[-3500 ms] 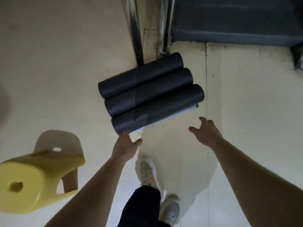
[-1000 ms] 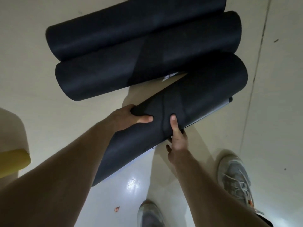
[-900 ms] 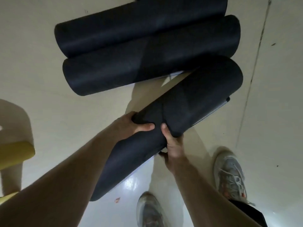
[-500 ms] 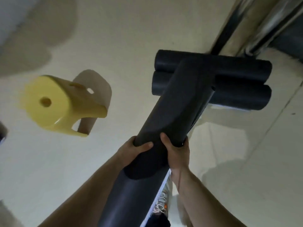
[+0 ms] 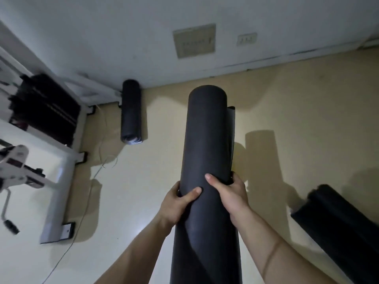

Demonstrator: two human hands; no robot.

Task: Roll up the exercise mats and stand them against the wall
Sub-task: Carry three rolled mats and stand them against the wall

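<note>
Black foam, rolled into a thick tube, fills the middle of the view: the held mat [image 5: 207, 140] is carried lengthwise, its far end pointing toward the wall [image 5: 123, 27]. The left hand [image 5: 176, 203] wraps the tube from the left, thumb laid across the front. The right hand [image 5: 231, 193] clamps it from the right, thumb on top and fingers curled around the side. Both hands are closed firmly on this roll. A loose outer flap shows along the roll's right edge, so it is not wound fully tight.

Against the wall, one rolled mat [image 5: 131, 111] already stands, its top touching the wall beside a white exercise machine [image 5: 51, 152]. That one looks finished. Well away from the wall, at the right edge, two more rolled mats [image 5: 338, 222] lie on the floor [image 5: 297, 99].

By this showing the rolling looks done, with one mat placed, one in transit and two waiting. What remains is to bring the held roll to the wall, stand it on end, then fetch the others.
</note>
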